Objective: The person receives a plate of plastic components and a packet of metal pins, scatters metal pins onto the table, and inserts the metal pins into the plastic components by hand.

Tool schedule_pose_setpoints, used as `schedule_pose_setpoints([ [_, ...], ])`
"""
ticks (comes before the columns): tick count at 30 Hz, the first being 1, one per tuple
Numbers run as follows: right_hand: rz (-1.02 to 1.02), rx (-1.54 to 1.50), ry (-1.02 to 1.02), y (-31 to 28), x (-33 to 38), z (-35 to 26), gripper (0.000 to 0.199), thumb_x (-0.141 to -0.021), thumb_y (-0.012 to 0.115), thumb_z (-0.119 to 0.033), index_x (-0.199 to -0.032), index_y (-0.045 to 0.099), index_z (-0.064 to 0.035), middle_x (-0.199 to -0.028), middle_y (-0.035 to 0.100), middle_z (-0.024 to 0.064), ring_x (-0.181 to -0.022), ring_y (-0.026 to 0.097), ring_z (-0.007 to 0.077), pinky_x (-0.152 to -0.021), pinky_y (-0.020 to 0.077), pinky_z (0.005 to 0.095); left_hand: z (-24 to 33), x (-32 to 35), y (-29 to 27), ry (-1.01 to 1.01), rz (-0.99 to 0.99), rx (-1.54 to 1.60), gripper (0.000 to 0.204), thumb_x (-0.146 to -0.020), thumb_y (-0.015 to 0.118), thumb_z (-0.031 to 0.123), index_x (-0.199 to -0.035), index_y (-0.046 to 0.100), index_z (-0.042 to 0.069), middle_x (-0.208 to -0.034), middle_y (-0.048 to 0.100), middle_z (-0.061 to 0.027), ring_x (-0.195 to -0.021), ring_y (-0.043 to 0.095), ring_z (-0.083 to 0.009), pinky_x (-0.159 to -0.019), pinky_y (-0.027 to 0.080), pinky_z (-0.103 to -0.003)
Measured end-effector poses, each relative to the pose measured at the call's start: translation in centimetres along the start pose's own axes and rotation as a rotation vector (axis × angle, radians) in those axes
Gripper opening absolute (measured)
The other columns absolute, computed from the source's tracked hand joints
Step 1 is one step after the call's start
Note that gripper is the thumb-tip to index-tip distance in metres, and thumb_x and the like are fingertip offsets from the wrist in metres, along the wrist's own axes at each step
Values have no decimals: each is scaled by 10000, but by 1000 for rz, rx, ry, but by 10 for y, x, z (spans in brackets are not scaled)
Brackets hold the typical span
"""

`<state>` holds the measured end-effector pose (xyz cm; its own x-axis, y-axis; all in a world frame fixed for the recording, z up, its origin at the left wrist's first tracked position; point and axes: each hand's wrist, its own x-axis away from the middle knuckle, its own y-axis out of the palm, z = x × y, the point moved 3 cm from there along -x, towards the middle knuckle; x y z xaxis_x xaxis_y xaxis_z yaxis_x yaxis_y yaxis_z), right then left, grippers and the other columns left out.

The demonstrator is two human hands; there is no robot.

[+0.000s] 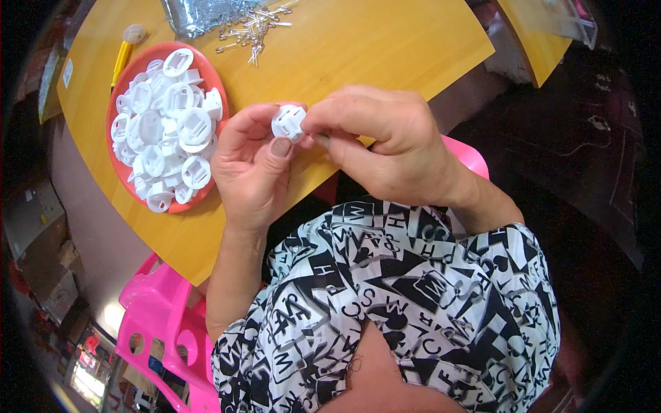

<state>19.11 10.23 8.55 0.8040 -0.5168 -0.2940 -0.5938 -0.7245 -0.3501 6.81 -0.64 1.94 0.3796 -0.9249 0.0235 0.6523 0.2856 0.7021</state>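
Note:
Between the thumb and fingers of my left hand (253, 155) is a small round white plastic part (288, 122) with slots in its face, held above the table. My right hand (375, 134) meets it from the right, thumb and fingertips pinched together at its edge. Whatever sits inside that pinch is too small or hidden to make out. Left of my hands, an orange-red oval tray (222, 82) is heaped with similar white plastic parts (162, 131). At the table's far side lies a loose pile of small clear LEDs with wire leads (255, 31).
A clear plastic bag (196, 17) lies beside the LED pile on the yellow wooden table (385, 51). Behind the tray are a yellow pen-like tool (121, 60) and a single white round piece (134, 33). A pink plastic chair (155, 303) stands at the lower left, past the table edge.

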Motion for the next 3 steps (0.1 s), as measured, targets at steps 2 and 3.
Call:
schedule_pose_setpoints([
  [2,-14,-13,21,0,0,1,225,-754,606,93,-940,658,-23,-809,654,73,-699,632,186,-614,495,267,-1,0,-1,37,-32,-62,353,-886,586,-32,-1224,483,-18,-1195,563,-212,-1019,600,-256,-868,529,-366],
  [3,-27,-24,44,0,0,1,225,-765,601,90,-948,661,-27,-816,660,66,-706,635,186,-618,497,262,-1,0,-1,38,-31,-61,353,-886,586,-32,-1224,483,-18,-1195,563,-212,-1019,600,-256,-868,529,-366],
])
